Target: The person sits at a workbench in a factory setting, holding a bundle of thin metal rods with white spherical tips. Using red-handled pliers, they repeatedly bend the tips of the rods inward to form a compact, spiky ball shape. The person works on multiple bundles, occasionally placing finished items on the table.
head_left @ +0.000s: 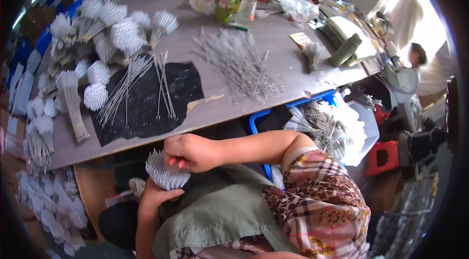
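Low in front of my body, my left hand [155, 194] is closed around a bundle of thin wire brushes [159, 168], their pale tips packed together and facing up. My right hand [188, 153] is at the bundle's right side, fingers curled inward and red nails showing. Whatever its fingers pinch is hidden. Above the hands, on a black mat [188, 83], lie loose wire brushes [128, 83] with small looped ends. Farther right on the table is a spread pile of similar brushes [239, 61].
Many tied white brush bundles [127, 34] crowd the table's left side. A blue bin [253, 124] with brushes and cloth stands below the table edge at right. Bottles [225, 4], a plastic bag [295, 0] and a green cylinder [346, 50] sit farther back. Other people work nearby.
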The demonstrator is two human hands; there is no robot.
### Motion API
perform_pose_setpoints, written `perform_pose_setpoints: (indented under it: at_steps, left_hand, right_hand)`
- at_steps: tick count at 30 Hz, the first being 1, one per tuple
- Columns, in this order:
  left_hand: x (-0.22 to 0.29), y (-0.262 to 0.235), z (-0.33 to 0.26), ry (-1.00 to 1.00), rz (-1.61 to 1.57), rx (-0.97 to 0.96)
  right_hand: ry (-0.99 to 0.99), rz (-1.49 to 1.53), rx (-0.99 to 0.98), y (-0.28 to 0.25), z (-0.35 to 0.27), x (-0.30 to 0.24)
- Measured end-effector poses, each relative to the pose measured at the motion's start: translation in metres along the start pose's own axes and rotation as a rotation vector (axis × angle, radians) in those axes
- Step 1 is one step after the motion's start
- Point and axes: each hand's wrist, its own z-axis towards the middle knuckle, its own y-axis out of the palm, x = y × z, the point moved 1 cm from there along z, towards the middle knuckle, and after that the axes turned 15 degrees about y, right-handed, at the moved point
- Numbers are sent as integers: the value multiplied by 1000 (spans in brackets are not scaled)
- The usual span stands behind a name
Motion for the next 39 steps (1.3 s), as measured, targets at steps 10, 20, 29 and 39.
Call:
perform_pose_setpoints:
  at_steps: [10, 20, 29, 39]
  left_hand:
    - [-7, 16, 7, 58, 105, 61]
    - [-27, 8, 0, 101, 101, 272]
    - [-23, 8, 1, 127, 80, 322]
    - [-12, 6, -3, 107, 51, 374]
  right_hand:
    - [156, 405, 324, -60, 24, -30]
    - [366, -216, 509, -255, 47, -22]
    - [803, -1367, 275, -283, 52, 111]
    - [889, -969, 423, -168, 56, 132]
